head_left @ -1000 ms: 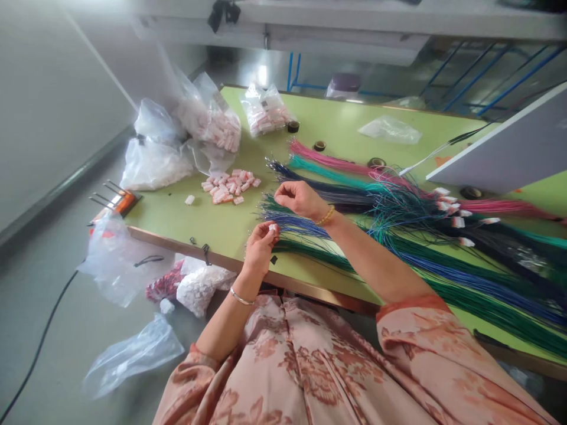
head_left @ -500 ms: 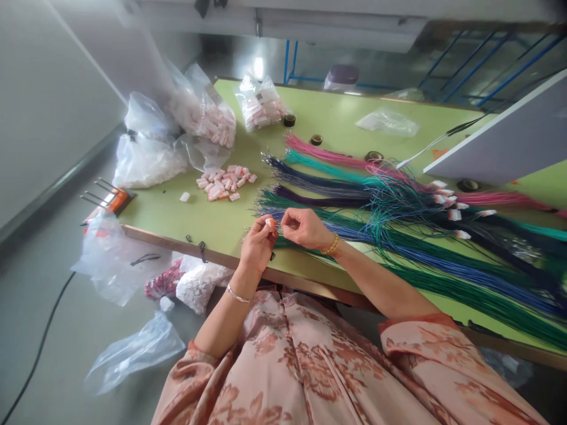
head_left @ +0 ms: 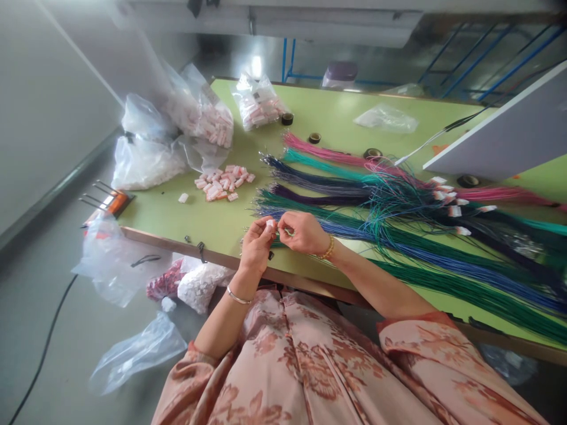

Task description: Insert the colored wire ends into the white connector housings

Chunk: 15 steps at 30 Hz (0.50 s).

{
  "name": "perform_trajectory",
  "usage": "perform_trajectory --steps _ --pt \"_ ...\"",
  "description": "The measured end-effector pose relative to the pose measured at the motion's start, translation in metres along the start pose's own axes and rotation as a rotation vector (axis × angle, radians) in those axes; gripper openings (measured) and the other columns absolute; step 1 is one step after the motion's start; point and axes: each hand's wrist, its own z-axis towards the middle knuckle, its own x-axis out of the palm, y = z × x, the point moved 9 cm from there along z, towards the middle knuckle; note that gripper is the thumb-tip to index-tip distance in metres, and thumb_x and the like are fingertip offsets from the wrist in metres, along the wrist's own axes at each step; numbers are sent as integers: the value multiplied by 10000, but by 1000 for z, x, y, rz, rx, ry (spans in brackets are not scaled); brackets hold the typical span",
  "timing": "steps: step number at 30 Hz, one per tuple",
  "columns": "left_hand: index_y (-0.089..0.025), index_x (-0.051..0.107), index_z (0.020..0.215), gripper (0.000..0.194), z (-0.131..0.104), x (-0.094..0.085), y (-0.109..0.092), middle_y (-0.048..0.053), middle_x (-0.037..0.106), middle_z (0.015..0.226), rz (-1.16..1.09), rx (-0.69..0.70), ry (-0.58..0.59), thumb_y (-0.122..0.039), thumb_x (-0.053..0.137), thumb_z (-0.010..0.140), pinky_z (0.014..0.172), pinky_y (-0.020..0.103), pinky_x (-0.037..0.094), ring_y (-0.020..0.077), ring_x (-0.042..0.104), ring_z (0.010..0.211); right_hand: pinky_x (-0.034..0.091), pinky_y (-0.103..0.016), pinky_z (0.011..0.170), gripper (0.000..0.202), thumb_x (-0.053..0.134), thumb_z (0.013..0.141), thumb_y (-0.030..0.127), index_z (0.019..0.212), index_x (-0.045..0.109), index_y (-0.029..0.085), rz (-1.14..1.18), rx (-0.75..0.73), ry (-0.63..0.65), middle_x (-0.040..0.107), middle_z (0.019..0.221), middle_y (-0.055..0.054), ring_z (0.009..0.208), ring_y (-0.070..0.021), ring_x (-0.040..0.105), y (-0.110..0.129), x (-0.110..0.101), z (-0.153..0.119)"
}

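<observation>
My left hand [head_left: 257, 243] is closed in a pinch on a small white connector housing [head_left: 270, 223], over the near edge of the table. Right beside it, my right hand [head_left: 303, 233] is also pinched, fingertips close to the housing. What those fingers hold is too small and hidden to make out. Under and behind the hands lie bundles of cut wires with metal ends: green wires [head_left: 416, 280], blue wires [head_left: 443, 258] and pink wires [head_left: 319, 151]. A loose pile of white and orange connector housings [head_left: 224, 183] lies to the left beyond my hands.
Bags of housings [head_left: 261, 109] stand at the back left of the green table [head_left: 163, 215]. Wired connectors [head_left: 454, 211] rest on the wires at right. Black tape rolls [head_left: 372, 153] sit behind. A white panel [head_left: 505, 130] slants at right. An orange pronged stand [head_left: 116, 203] is at the left corner.
My right hand has come slightly closer to my left and lower. The housing in my left hand has turned, its orange side less visible. The whole view has shifted slightly.
</observation>
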Motion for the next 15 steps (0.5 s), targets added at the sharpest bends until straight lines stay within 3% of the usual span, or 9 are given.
perform_trajectory --steps 4,15 --pt "-168 667 869 363 0 -4 0 -6 666 776 52 23 -52 -322 870 611 644 223 444 72 567 642 361 -241 597 82 500 805 181 728 524 192 78 -13 -18 583 674 -18 580 -115 463 -2 6 -3" --pt "-148 668 858 360 2 -4 -2 1 672 768 50 8 -36 -290 872 597 603 203 426 54 551 608 356 -223 571 69 527 792 212 759 572 173 266 147 40 580 631 8 546 -98 449 -18 10 -12"
